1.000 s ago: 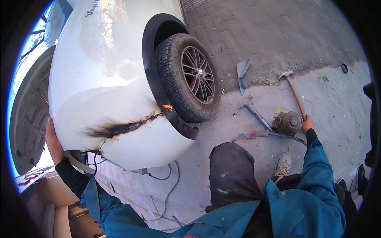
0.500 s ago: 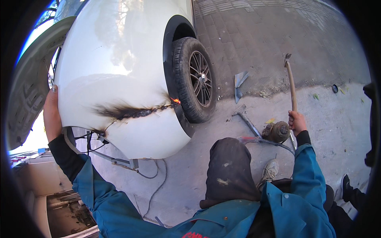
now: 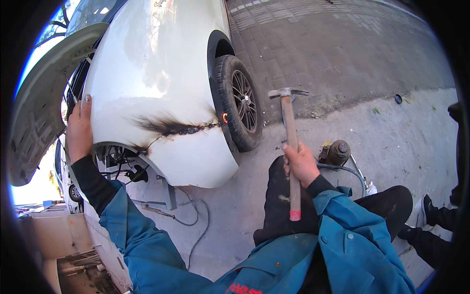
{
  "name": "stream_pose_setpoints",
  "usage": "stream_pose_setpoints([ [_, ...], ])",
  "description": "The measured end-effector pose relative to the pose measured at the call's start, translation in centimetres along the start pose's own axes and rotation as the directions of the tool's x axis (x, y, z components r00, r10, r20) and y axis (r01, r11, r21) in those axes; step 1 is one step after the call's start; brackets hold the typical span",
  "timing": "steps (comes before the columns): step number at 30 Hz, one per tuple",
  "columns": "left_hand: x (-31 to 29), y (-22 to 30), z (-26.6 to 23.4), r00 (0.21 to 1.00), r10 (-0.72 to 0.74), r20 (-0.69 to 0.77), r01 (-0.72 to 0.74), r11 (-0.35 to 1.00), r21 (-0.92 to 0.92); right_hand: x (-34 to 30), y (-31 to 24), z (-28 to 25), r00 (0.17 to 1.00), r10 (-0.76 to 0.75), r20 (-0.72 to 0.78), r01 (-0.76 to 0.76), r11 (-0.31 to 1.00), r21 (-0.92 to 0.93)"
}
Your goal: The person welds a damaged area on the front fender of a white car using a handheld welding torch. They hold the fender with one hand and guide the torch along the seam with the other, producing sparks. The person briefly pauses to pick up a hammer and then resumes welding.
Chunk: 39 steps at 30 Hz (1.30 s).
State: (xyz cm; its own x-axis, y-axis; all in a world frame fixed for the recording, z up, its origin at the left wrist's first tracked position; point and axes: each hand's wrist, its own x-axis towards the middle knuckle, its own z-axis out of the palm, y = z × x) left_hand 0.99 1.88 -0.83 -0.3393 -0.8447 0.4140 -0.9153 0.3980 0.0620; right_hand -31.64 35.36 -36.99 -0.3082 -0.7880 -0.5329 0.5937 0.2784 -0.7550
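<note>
A worker's left hand point(image 3: 80, 133) rests, grip unclear, on the edge of a white fender point(image 3: 193, 164) bearing a scorched seam point(image 3: 186, 130) beside a wheel point(image 3: 243, 98), as a hammer point(image 3: 290, 125) over one knee point(image 3: 275, 179) is clasped in the right hand point(image 3: 302, 165).

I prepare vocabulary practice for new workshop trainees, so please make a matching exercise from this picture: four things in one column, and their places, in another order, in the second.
Column 1
1. hammer
2. left hand
3. small flame
4. brown rounded metal object

Column 2
A. at the black wheel-arch trim
B. on the concrete ground
C. at the edge of the white body panel
D. gripped in the right hand

Right pairs: 1-D, 2-C, 3-A, 4-B
</note>
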Motion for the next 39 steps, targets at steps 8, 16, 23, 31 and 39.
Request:
stream_pose_setpoints([
  [8, -0.4, 0.1, -0.3, 0.998, 0.053, -0.039, -0.050, 0.996, 0.069, -4.9, 4.7, 8.1, 0.990, -0.012, 0.140, 0.011, 1.000, 0.010],
  [16, 0.2, -0.7, 0.1, 0.998, 0.050, -0.034, -0.049, 0.998, 0.043, -4.9, 5.4, 9.3, 0.992, -0.046, 0.118, 0.049, 0.999, -0.021],
  [23, 0.4, -1.0, 0.1, 1.000, 0.023, -0.005, -0.023, 0.999, 0.043, -5.6, 6.1, 10.5, 0.996, -0.028, 0.089, 0.027, 1.000, 0.004],
  [31, 0.6, -1.3, 0.3, 1.000, 0.013, -0.022, -0.012, 1.000, 0.025, -5.3, 6.1, 10.4, 0.990, -0.035, 0.136, 0.044, 0.997, -0.058],
  [39, 0.6, -1.0, 0.1, 1.000, 0.001, -0.001, -0.001, 1.000, 0.014, -5.5, 6.8, 10.4, 0.986, -0.039, 0.163, 0.051, 0.997, -0.066],
])
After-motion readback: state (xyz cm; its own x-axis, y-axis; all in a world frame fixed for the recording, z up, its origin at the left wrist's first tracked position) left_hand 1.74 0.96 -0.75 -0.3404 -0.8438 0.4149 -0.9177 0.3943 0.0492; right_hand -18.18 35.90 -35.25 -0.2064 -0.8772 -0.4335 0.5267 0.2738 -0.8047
